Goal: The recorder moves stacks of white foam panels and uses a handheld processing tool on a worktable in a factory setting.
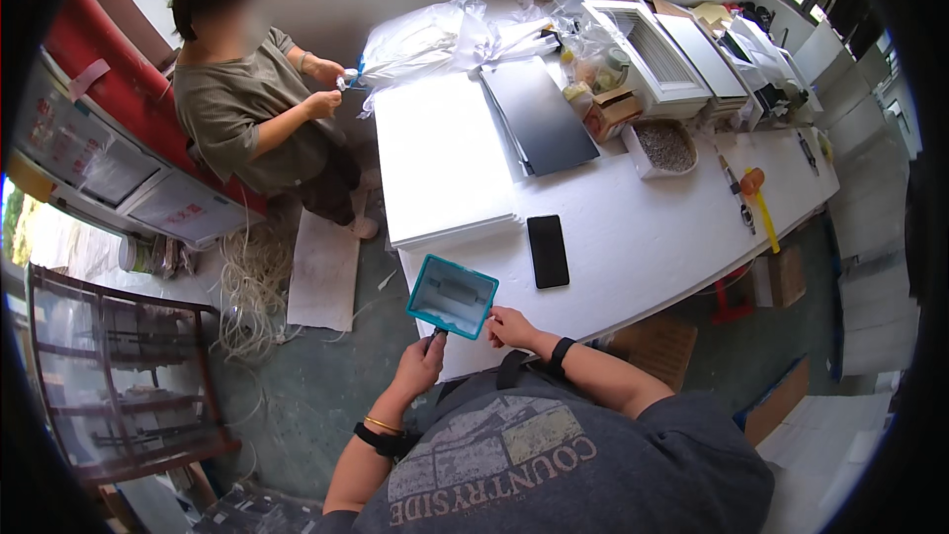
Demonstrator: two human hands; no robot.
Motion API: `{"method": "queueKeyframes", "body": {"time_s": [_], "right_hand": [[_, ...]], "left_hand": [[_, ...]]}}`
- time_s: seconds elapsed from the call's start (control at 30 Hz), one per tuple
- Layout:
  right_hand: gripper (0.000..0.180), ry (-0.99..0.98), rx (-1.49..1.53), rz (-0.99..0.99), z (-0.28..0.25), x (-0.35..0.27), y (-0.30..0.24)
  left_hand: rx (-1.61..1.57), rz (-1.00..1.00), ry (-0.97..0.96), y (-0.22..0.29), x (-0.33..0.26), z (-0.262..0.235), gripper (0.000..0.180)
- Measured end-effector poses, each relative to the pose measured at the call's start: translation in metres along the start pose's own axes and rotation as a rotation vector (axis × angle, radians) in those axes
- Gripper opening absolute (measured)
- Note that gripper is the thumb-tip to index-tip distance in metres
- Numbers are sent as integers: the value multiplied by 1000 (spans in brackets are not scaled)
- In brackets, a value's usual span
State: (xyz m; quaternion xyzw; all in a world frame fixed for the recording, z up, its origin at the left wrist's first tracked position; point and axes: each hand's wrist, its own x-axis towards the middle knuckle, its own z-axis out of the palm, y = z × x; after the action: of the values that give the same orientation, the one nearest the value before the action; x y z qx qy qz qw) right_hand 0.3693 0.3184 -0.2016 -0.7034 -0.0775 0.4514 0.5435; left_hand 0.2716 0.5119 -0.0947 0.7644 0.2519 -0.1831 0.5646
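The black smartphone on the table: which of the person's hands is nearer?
Right. The right hand, beside the teal scoop, is below and left of the black smartphone in view; the left hand, on the scoop's handle, is farther down and left.

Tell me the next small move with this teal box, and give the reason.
Probably bring the right hand fully onto the right wall of the teal box to steady it: the left hand grips only the dark handle at its near side, and the right fingers are curled beside the rim, though whether they touch is unclear.
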Motion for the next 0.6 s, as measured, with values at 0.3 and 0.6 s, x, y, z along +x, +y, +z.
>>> {"method": "queueKeyframes", "body": {"time_s": [0.3,0.6], "right_hand": [[19,109,6,101,-26,4,10],[19,148,20,90,-19,4,15]], "left_hand": [[-125,-13,19,57,-21,-43,46],[-464,-63,15,50,-43,-49,42]]}}
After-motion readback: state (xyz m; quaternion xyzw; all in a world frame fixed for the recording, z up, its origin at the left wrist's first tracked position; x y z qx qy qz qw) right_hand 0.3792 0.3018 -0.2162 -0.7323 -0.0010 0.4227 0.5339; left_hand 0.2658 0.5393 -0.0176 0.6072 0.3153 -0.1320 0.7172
